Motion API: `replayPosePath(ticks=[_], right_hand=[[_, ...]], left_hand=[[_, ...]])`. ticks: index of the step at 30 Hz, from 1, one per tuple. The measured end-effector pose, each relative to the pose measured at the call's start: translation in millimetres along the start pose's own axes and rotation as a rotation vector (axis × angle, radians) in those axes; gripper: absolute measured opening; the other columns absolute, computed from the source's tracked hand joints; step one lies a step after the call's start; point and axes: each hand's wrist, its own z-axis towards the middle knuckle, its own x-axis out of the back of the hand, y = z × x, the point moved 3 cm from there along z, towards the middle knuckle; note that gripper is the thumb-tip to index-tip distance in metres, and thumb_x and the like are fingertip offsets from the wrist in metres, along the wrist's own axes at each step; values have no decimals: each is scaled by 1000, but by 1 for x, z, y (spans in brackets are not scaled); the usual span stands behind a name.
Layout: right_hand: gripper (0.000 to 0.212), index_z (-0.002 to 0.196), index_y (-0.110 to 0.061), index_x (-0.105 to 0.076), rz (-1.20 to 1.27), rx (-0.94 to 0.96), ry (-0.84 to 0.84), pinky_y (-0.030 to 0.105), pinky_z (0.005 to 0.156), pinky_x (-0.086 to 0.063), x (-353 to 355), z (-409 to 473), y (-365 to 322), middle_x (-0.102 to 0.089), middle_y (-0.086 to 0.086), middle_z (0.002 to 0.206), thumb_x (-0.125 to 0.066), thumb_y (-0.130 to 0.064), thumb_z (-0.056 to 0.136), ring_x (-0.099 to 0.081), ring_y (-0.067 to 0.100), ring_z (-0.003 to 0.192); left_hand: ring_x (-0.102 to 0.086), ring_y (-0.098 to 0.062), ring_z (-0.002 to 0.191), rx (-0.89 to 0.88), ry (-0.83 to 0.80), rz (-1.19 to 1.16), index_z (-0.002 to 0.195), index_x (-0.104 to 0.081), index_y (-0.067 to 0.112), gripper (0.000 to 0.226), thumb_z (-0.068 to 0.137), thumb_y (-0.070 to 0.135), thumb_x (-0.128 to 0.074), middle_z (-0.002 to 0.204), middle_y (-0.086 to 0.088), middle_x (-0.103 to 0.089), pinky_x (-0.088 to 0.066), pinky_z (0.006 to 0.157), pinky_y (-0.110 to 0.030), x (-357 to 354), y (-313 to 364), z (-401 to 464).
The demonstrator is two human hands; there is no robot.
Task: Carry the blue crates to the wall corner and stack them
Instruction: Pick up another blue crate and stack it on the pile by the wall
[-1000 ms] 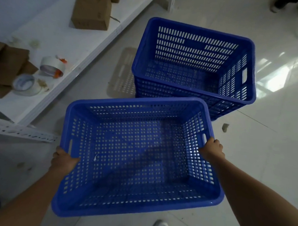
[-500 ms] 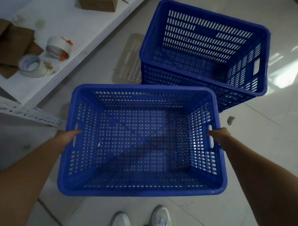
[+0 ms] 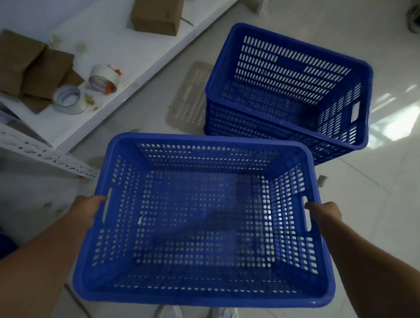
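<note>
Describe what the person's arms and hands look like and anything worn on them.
Both forearms are bare, with no sleeves in view. The left hand and right hand wear no gloves, and no watch, ring or bracelet shows. Most of the fingers are hidden, so rings there cannot be ruled out.

Looks like a stockroom: white metal shelving [image 3: 45,153] on the left holding cardboard boxes [image 3: 157,12] and tape rolls [image 3: 103,77], tiled floor [image 3: 381,212], blue crates [image 3: 287,90].
</note>
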Motion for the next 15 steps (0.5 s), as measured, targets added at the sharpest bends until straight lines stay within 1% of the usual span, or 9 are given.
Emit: replayPosePath(ticks=[3, 5, 7, 8, 9, 11, 12, 14, 15], right_hand=[[47, 107, 3, -55, 21, -18, 4, 45, 81, -50, 23, -21, -5, -56, 27, 118, -69, -32, 79, -58, 45, 104], [49, 106, 1, -54, 28, -3, 15, 43, 75, -51, 38, -39, -12, -57, 26, 115, -67, -37, 79, -57, 45, 102], [52, 112, 1, -56, 10, 20, 14, 39, 64, -49, 54, -57, -18, -57, 27, 113, -66, -38, 79, -56, 44, 102], [51, 114, 1, -56, 13, 20, 4, 37, 59, -47, 61, -66, -22, -58, 27, 112, -66, -37, 80, -56, 44, 102], [48, 112, 3, -55, 18, 33, -8, 36, 59, -46, 68, -74, -24, -58, 27, 110, -66, -33, 82, -57, 42, 101], [37, 106, 7, -54, 54, 80, -25, 39, 66, -44, 88, -101, -32, -58, 25, 97, -65, -21, 85, -58, 38, 88], [32, 103, 8, -53, 73, 102, -14, 39, 67, -42, 98, -114, -34, -57, 25, 91, -65, -16, 86, -56, 36, 80], [23, 97, 8, -52, 105, 147, 22, 37, 64, -40, 119, -140, -37, -56, 22, 81, -62, -9, 86, -53, 31, 66], [19, 95, 7, -51, 117, 173, 40, 35, 60, -38, 131, -155, -40, -55, 20, 75, -61, -6, 86, -50, 28, 59]], left_hand=[[-61, -39, 80, -5, 9, -30, 110, -62, -8, 34, 88, 18, -64, 89, -23, -62, -52, 88, -58, 23, 8, -18], [-61, -39, 80, -28, 8, -35, 106, -63, -4, 28, 89, 17, -64, 91, -23, -63, -53, 83, -55, 37, 17, -37], [-58, -35, 69, -55, 10, -58, 101, -61, -1, 19, 90, 14, -61, 83, -20, -61, -53, 75, -49, 55, 25, -56], [-57, -35, 68, -65, 16, -65, 100, -61, -1, 17, 91, 14, -60, 82, -20, -61, -53, 75, -49, 64, 28, -64], [-59, -38, 73, -81, 22, -59, 100, -62, -2, 18, 91, 14, -61, 86, -22, -62, -53, 79, -51, 73, 30, -70], [-62, -41, 82, -118, 30, -67, 101, -64, -4, 22, 89, 15, -63, 90, -23, -63, -54, 84, -53, 98, 37, -91], [-62, -40, 78, -125, 28, -86, 99, -64, -2, 20, 89, 15, -65, 86, -22, -63, -54, 81, -52, 110, 41, -104], [-60, -36, 71, -135, 27, -132, 94, -63, 1, 18, 89, 18, -66, 77, -18, -61, -54, 77, -48, 135, 52, -126], [-60, -37, 74, -149, 14, -139, 93, -62, 1, 20, 89, 21, -66, 78, -17, -61, -55, 78, -49, 147, 59, -136]])
